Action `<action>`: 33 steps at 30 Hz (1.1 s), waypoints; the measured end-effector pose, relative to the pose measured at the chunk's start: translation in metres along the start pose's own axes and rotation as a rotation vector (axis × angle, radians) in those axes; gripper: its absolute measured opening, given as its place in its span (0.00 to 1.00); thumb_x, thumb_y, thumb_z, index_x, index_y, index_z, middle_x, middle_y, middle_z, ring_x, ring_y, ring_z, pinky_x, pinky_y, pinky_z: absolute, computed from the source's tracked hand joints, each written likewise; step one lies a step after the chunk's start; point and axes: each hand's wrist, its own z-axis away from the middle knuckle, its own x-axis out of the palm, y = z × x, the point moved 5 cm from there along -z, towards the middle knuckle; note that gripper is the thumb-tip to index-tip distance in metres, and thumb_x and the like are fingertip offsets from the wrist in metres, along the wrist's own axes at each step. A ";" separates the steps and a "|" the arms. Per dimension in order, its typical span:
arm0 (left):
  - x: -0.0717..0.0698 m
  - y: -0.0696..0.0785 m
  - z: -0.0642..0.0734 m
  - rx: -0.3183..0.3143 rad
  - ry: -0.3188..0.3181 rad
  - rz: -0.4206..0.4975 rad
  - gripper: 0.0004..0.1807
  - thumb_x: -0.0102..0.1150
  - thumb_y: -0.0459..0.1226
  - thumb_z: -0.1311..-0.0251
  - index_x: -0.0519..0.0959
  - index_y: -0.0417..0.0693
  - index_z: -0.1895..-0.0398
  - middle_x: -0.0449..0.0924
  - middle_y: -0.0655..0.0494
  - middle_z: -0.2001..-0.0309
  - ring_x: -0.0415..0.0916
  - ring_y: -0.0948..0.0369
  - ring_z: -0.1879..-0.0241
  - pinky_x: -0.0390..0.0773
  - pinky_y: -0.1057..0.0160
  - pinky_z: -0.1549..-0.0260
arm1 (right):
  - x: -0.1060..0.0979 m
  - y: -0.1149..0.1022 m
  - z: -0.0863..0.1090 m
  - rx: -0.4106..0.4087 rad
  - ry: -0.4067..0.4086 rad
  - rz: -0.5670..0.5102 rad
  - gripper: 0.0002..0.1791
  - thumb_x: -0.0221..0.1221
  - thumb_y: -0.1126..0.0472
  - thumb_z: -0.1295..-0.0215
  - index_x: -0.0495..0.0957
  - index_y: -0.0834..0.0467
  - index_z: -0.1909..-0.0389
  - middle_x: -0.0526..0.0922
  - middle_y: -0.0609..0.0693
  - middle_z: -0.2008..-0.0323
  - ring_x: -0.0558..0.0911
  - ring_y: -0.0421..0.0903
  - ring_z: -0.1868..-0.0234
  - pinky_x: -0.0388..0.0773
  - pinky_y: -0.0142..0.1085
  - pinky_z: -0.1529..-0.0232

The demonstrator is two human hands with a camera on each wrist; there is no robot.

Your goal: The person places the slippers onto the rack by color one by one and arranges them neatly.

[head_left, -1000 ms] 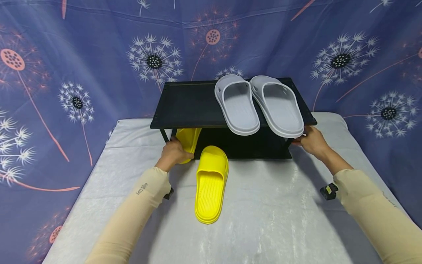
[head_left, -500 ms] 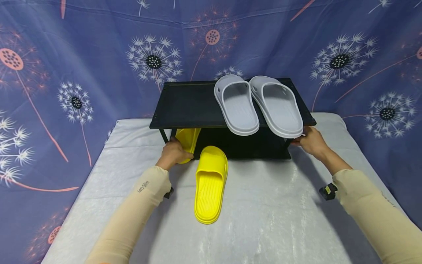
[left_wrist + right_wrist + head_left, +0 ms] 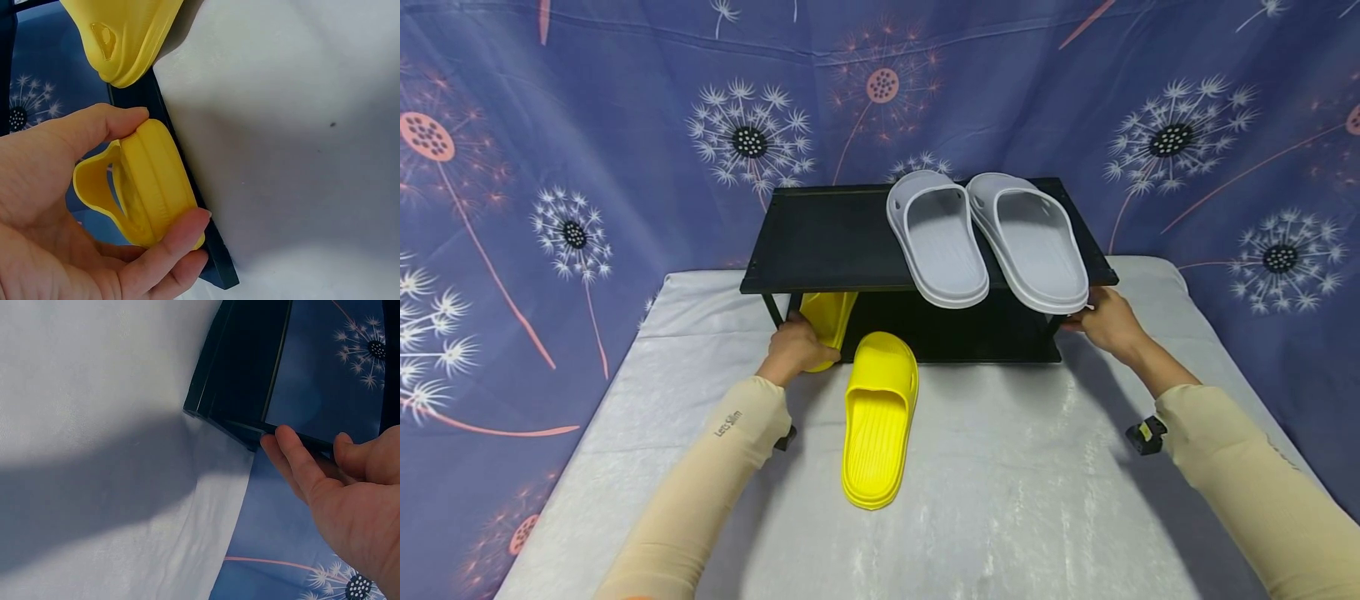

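Observation:
My left hand (image 3: 793, 346) grips the heel end of a yellow slipper (image 3: 159, 181) that lies on the lower shelf of a black two-tier shoe rack (image 3: 831, 237), at its left end. Thumb and fingers pinch the slipper's two sides in the left wrist view. At the rack's right end, my right hand (image 3: 1111, 321) holds a black side post (image 3: 300, 439) between thumb and fingers. The second yellow slipper (image 3: 880, 421) rests partly on the cloth in front of the rack, toe toward it. In the head view the left hand and upper shelf hide much of the held slipper.
Two grey slippers (image 3: 946, 242) sit side by side on the right half of the upper shelf, heels overhanging its front edge. Pale cloth (image 3: 1000, 467) covers the table. A blue dandelion-print curtain (image 3: 647, 125) hangs behind and at both sides.

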 end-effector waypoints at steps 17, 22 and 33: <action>-0.001 0.001 0.003 0.011 0.003 -0.006 0.59 0.69 0.58 0.54 0.50 0.25 0.34 0.68 0.28 0.47 0.73 0.40 0.48 0.76 0.47 0.48 | -0.001 -0.001 0.000 -0.009 0.003 0.008 0.18 0.47 0.77 0.34 0.66 0.78 0.44 0.74 0.73 0.51 0.82 0.38 0.65 0.81 0.24 0.67; -0.001 0.001 0.004 0.011 0.003 0.007 0.58 0.69 0.58 0.53 0.50 0.26 0.34 0.68 0.28 0.47 0.72 0.40 0.48 0.76 0.48 0.48 | 0.000 0.000 -0.001 0.003 -0.012 -0.024 0.19 0.45 0.79 0.35 0.65 0.79 0.44 0.73 0.72 0.51 0.81 0.38 0.64 0.83 0.28 0.63; 0.001 -0.001 0.002 0.016 -0.003 -0.001 0.59 0.68 0.59 0.52 0.49 0.25 0.34 0.67 0.27 0.46 0.71 0.38 0.46 0.74 0.47 0.45 | -0.001 -0.001 0.001 -0.041 0.016 0.041 0.14 0.46 0.78 0.35 0.71 0.78 0.50 0.77 0.74 0.55 0.84 0.45 0.64 0.82 0.26 0.67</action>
